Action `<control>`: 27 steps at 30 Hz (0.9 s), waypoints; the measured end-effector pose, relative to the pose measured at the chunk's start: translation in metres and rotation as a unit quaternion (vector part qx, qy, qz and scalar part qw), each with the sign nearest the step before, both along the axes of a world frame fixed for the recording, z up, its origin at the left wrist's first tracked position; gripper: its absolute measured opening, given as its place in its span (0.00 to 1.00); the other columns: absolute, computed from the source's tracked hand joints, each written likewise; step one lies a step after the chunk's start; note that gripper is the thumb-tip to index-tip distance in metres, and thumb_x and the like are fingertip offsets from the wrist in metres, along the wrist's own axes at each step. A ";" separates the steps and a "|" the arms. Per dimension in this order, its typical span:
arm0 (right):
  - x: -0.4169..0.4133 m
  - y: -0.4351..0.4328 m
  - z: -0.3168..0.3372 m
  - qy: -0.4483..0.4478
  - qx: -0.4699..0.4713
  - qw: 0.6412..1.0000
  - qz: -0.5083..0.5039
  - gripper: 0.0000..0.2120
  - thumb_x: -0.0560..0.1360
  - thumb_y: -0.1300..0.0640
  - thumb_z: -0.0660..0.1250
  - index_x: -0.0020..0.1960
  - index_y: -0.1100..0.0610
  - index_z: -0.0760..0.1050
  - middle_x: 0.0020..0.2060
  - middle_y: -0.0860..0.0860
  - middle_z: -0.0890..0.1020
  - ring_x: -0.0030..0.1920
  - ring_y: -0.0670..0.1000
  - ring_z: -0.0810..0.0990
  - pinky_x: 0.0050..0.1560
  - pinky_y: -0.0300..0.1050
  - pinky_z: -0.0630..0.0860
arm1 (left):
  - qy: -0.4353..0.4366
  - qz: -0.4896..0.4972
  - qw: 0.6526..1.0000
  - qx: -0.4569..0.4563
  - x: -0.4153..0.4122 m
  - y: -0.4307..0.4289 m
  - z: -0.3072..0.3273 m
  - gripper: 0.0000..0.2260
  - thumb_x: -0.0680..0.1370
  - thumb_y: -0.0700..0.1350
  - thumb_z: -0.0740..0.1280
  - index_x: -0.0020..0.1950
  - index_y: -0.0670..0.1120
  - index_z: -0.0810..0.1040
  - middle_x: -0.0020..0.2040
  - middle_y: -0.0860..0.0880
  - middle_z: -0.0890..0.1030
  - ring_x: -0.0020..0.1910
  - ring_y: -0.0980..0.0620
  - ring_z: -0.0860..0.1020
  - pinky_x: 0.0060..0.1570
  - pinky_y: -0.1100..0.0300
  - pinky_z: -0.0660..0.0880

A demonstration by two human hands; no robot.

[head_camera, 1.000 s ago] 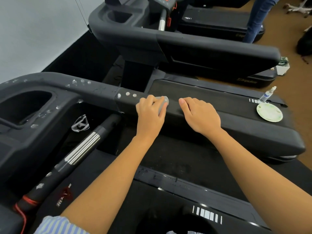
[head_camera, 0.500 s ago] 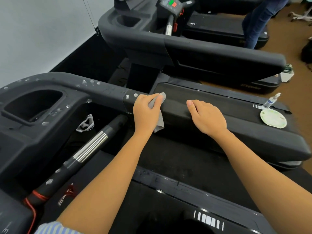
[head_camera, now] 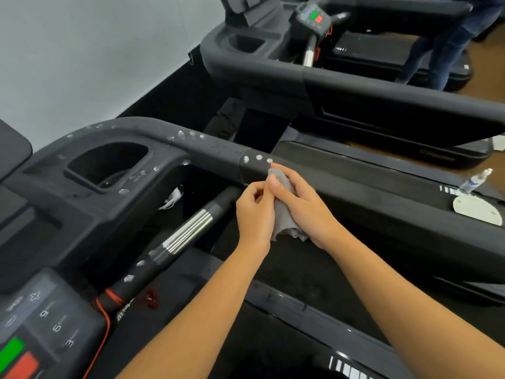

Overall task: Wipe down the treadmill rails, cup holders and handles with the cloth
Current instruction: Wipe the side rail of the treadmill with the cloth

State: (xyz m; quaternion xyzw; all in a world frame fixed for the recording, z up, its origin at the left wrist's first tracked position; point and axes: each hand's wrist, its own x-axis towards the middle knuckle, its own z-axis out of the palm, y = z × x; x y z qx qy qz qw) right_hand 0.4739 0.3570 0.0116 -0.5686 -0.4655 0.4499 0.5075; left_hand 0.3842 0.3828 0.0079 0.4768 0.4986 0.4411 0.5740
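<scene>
Cloth: the grey cloth (head_camera: 282, 214) is bunched between both hands against the near face of the treadmill's side rail (head_camera: 216, 149), just below three white droplets (head_camera: 259, 157).
Right hand: the right hand (head_camera: 306, 212) grips the cloth, thumb pressed across its top fold.
Left hand: the left hand (head_camera: 254, 214) has curled fingers that appear to pinch the cloth's left edge.
Step in hand: probably regripping or refolding before the next pass.
Doing it well: form a flat, fresh pad with the loose tail tucked in. Then sweep left along the rail top through the droplets, towards the cup holder (head_camera: 109, 165).
Left to do: droplets also dot the cup holder rim and the handle (head_camera: 188, 233).
</scene>
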 end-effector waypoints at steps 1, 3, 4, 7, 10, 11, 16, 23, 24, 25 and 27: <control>-0.002 0.003 -0.004 -0.011 -0.004 1.000 -0.001 0.21 0.78 0.47 0.59 0.70 0.46 0.64 0.57 0.50 0.78 0.51 0.47 0.81 0.44 0.38 0.78 | 0.010 -0.005 1.000 0.003 -0.007 0.002 -0.002 0.11 0.80 0.49 0.60 0.42 0.48 0.79 0.41 0.48 0.81 0.44 0.51 0.80 0.44 0.56 0.78; -0.005 0.010 -0.011 -0.045 -0.006 0.999 -0.003 0.21 0.79 0.48 0.59 0.71 0.47 0.64 0.59 0.50 0.77 0.54 0.47 0.79 0.52 0.44 0.78 | 0.044 -0.020 0.998 0.035 -0.023 0.010 -0.009 0.13 0.80 0.49 0.58 0.43 0.49 0.80 0.43 0.49 0.81 0.45 0.54 0.80 0.45 0.59 0.78; -0.005 0.014 -0.013 -0.069 -0.004 0.998 -0.007 0.21 0.79 0.48 0.59 0.72 0.47 0.64 0.60 0.49 0.76 0.57 0.46 0.77 0.58 0.46 0.75 | 0.072 -0.026 0.994 0.073 -0.031 0.015 -0.013 0.12 0.80 0.48 0.58 0.45 0.50 0.80 0.45 0.50 0.81 0.46 0.57 0.79 0.47 0.63 0.77; -0.002 0.028 -0.012 -0.179 0.021 0.982 -0.047 0.23 0.79 0.50 0.59 0.73 0.48 0.61 0.59 0.46 0.73 0.61 0.42 0.68 0.62 0.37 0.64 | 0.232 -0.014 0.951 0.203 -0.060 0.039 -0.034 0.08 0.79 0.44 0.61 0.53 0.47 0.78 0.51 0.49 0.78 0.49 0.58 0.76 0.52 0.67 0.72; 0.008 0.040 -0.005 -0.289 0.056 0.949 -0.108 0.24 0.79 0.52 0.61 0.73 0.53 0.62 0.55 0.48 0.73 0.57 0.42 0.67 0.53 0.26 0.58 | 0.445 -0.018 0.855 0.266 -0.092 0.066 -0.058 0.13 0.78 0.46 0.63 0.61 0.45 0.74 0.57 0.46 0.76 0.56 0.48 0.74 0.57 0.51 0.70; 0.012 0.043 -0.003 -0.309 0.067 0.940 -0.132 0.24 0.78 0.52 0.62 0.73 0.54 0.63 0.56 0.49 0.73 0.56 0.41 0.67 0.52 0.24 0.59 | 0.498 -0.035 0.822 0.274 -0.099 0.073 -0.063 0.16 0.78 0.48 0.62 0.63 0.44 0.72 0.58 0.45 0.75 0.57 0.46 0.73 0.56 0.50 0.68; 0.019 0.059 0.006 -0.324 0.086 0.924 -0.183 0.17 0.76 0.52 0.66 0.63 0.55 0.69 0.58 0.49 0.76 0.56 0.43 0.72 0.52 0.27 0.65 | 0.591 -0.111 0.739 0.302 -0.100 0.086 -0.067 0.18 0.79 0.53 0.58 0.64 0.43 0.72 0.57 0.45 0.76 0.53 0.45 0.76 0.50 0.53 0.69; 0.010 0.082 -0.029 -0.539 0.040 0.837 -0.087 0.16 0.80 0.51 0.56 0.61 0.59 0.71 0.52 0.53 0.78 0.53 0.55 0.75 0.52 0.48 0.71 | 0.567 -0.145 0.763 0.277 -0.099 0.088 -0.069 0.19 0.80 0.53 0.56 0.65 0.42 0.70 0.57 0.45 0.75 0.53 0.46 0.76 0.49 0.54 0.71; 0.008 0.087 -0.029 -0.547 0.042 0.832 -0.081 0.16 0.80 0.51 0.55 0.61 0.60 0.71 0.51 0.54 0.78 0.52 0.56 0.75 0.53 0.49 0.71 | 0.565 -0.146 0.764 0.274 -0.099 0.087 -0.069 0.19 0.80 0.53 0.56 0.65 0.42 0.70 0.57 0.45 0.75 0.53 0.47 0.76 0.49 0.54 0.71; 0.006 0.091 -0.028 -0.552 0.037 0.830 -0.074 0.16 0.80 0.52 0.54 0.61 0.61 0.71 0.51 0.55 0.78 0.51 0.57 0.75 0.53 0.51 0.71 | 0.563 -0.148 0.767 0.271 -0.098 0.087 -0.069 0.19 0.80 0.53 0.56 0.65 0.42 0.70 0.57 0.45 0.75 0.53 0.47 0.76 0.49 0.54 0.71; 0.004 0.100 -0.026 -0.559 0.022 0.827 -0.048 0.16 0.81 0.53 0.53 0.62 0.62 0.70 0.53 0.56 0.78 0.53 0.58 0.76 0.56 0.52 0.70 | 0.558 -0.145 0.772 0.267 -0.099 0.087 -0.069 0.18 0.80 0.53 0.56 0.65 0.43 0.70 0.57 0.46 0.75 0.53 0.47 0.76 0.49 0.55 0.71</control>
